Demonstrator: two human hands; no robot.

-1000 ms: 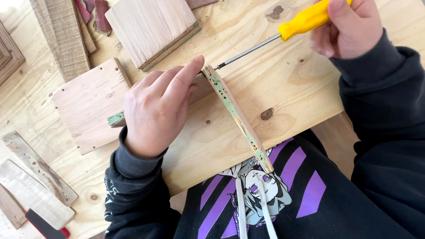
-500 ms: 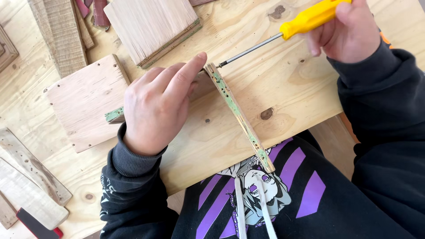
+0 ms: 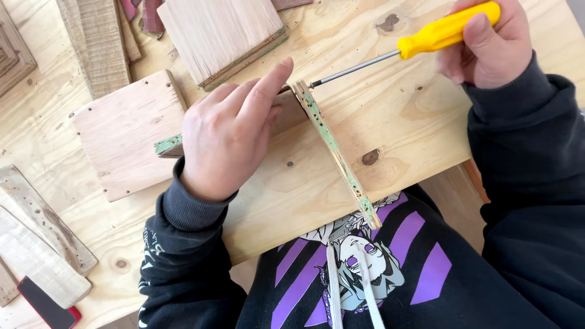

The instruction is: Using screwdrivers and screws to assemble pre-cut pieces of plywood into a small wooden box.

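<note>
Left hand (image 3: 228, 131) flat, pressing green-flecked wood strip (image 3: 332, 149); right hand (image 3: 487, 45) fisted round yellow-handled screwdriver (image 3: 420, 41) (steel tip at strip).

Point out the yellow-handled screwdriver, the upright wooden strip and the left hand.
yellow-handled screwdriver (image 3: 448, 30), head view, middle of the handle
upright wooden strip (image 3: 332, 149), head view, green-flecked top edge
left hand (image 3: 228, 131), head view, back of the hand
</note>
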